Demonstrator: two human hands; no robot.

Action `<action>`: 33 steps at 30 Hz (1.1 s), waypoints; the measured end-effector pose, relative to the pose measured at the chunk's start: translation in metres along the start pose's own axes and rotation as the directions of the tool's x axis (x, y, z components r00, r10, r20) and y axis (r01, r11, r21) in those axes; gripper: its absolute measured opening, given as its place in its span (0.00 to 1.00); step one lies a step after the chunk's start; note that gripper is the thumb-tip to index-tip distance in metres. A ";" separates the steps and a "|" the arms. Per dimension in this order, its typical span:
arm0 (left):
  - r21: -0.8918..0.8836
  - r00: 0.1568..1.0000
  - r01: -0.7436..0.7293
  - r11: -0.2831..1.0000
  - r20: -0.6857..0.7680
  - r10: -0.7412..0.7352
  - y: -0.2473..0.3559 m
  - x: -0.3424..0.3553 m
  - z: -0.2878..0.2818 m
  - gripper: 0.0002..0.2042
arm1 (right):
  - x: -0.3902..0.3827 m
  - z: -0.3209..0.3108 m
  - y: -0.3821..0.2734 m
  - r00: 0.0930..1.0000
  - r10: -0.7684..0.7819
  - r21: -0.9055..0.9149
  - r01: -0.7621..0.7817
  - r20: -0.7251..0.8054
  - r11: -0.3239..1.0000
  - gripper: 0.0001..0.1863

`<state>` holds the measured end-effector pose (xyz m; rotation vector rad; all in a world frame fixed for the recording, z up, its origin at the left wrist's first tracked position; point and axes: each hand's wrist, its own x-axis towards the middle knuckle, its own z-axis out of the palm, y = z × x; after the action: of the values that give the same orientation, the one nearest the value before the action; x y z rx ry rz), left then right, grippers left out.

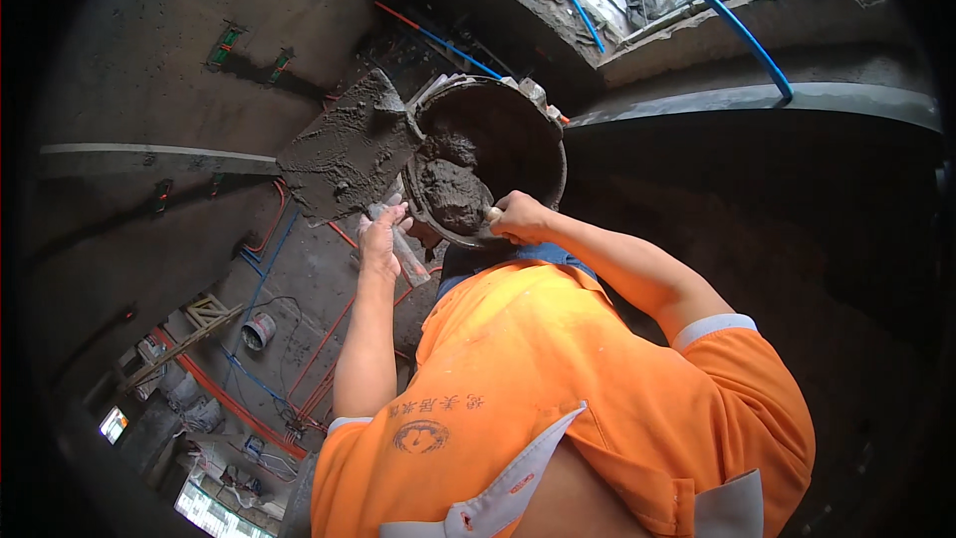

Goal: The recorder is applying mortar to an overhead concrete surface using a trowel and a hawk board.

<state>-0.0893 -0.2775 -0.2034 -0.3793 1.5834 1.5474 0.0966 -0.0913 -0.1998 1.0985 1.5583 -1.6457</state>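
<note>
My left hand is closed around the grey handle of a plasterer's hawk, held left of the bucket. Wet grey mortar covers the hawk's flat board in a thin, uneven layer. In front of my body stands a large round bucket, its rim smeared with mortar. The fingers of my right hand grip the light handle of a trowel at the near edge of the bucket. A thick lump of mortar lies over the trowel's blade, hiding it. More dark mortar sits inside the bucket.
Rough grey walls rise at the left, with green-edged boxes set in them. A window ledge with a blue pipe is at the upper right. Red pipes and a small bucket lie on the floor at lower left.
</note>
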 end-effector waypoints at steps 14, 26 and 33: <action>0.155 0.944 -0.271 0.950 -0.151 0.294 0.037 -0.029 -0.011 0.10 | -0.042 -0.035 -0.005 0.970 -0.222 0.010 0.225 -0.100 0.974 0.15; 0.500 0.976 -0.154 0.852 0.212 0.052 0.005 -0.043 0.060 0.11 | -0.100 -0.031 -0.025 0.431 -0.747 -0.650 0.380 -0.506 0.659 0.19; 0.416 0.945 -0.047 0.908 0.312 -0.094 -0.006 -0.036 0.128 0.11 | -0.143 -0.046 -0.041 0.157 -0.707 -0.647 0.305 -0.689 0.699 0.18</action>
<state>-0.0175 -0.1730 -0.1620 0.0962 1.5815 1.1345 0.1352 -0.0562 -0.0529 1.4584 3.2001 -0.8482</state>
